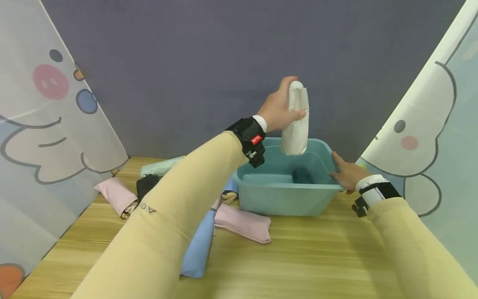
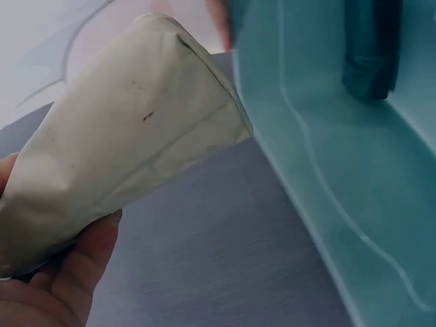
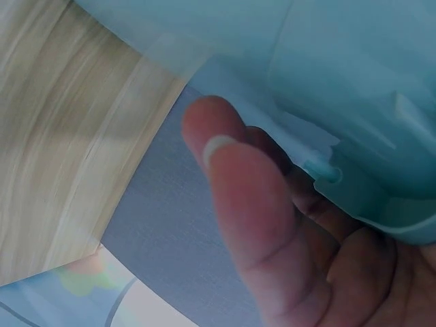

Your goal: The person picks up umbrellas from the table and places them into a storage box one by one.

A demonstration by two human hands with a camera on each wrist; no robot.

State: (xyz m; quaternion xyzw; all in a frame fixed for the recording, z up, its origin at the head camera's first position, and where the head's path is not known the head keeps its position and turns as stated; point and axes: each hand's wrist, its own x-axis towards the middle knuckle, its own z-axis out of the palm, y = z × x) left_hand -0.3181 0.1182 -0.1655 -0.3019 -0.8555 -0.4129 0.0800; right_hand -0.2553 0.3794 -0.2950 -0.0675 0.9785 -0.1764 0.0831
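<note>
While holding a long white cloth pouch with a round top (image 1: 296, 133) in the left hand (image 1: 278, 107), has it up over a big blue-green plastic tub (image 1: 284, 202), almost upright. Cannot tell whether touching the tub's rim (image 1: 291, 186). With the right hand (image 1: 349, 174), grips the tub at its right end. Inside the tub, toward its right side: a dark green bundle (image 1: 301, 176). Just in front of the tub: a flat pale pink cloth pouch (image 1: 242, 223). To the tub's front left: a long light blue cloth pouch (image 1: 198, 253), partly behind the yellow left sleeve (image 1: 168, 220). Well to the tub's left: a pale minty green cloth pouch (image 1: 157, 167), a small black thing (image 1: 146, 185) and another pink cloth pouch (image 1: 116, 194). Under the tub: a light wood-look table (image 1: 298, 265). Behind the tub: a plain dark grey cloth (image 1: 179, 74).
</note>
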